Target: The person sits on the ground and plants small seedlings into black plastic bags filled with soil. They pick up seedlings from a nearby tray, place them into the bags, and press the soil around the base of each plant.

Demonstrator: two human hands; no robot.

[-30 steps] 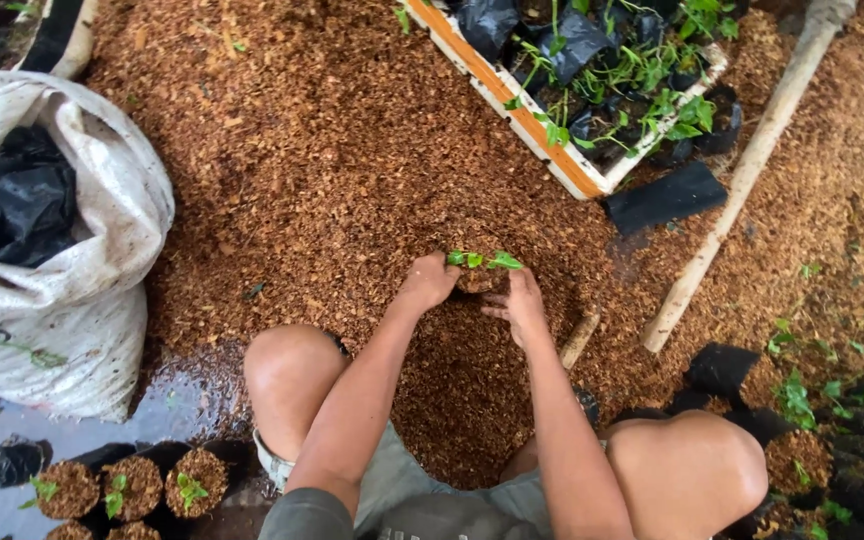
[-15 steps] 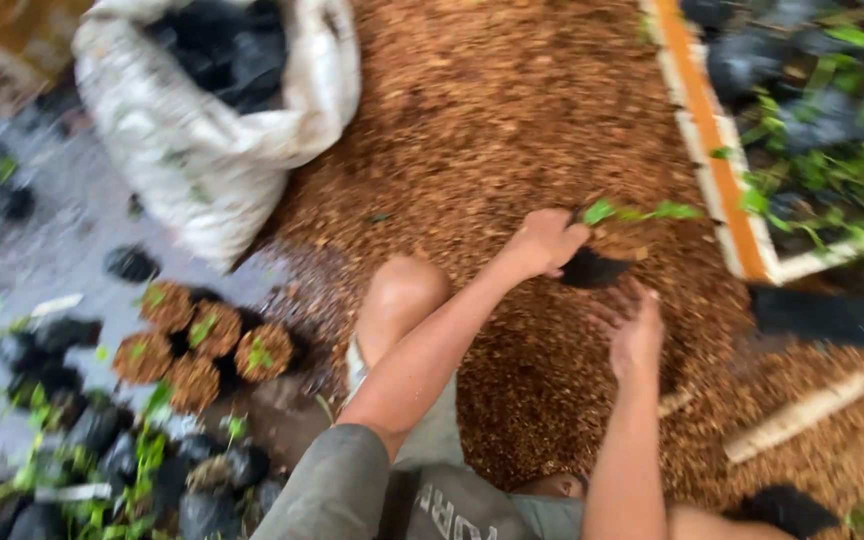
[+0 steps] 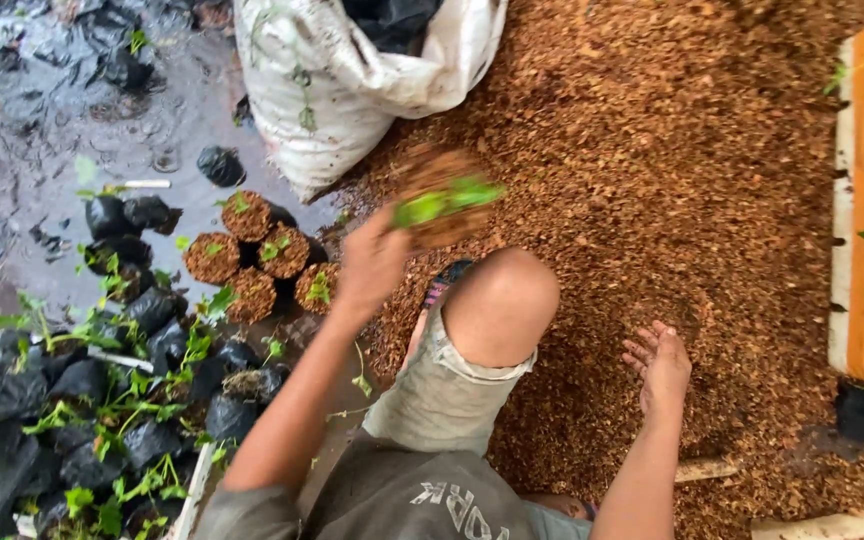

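Observation:
My left hand (image 3: 372, 265) holds a small filled seedling bag (image 3: 439, 200), brown husk on top with a green sprout, blurred from motion, in the air above my left knee. It is nearest the cluster of filled seedling bags (image 3: 252, 262) standing on the wet ground to the left. My right hand (image 3: 660, 368) hangs with fingers apart, palm dusted with husk, holding nothing, over the brown husk pile (image 3: 672, 170).
A white sack (image 3: 352, 90) with black plastic bags inside lies at the top. Many black seedling bags with green shoots (image 3: 102, 420) crowd the lower left. A white and orange crate (image 3: 862, 230) with seedlings stands at right. Wet grey ground (image 3: 32, 150) spreads upper left.
My left hand has lifted the filled bag off the husk pile and carried it leftward. My right hand has let go and dropped away. The view has swung left.

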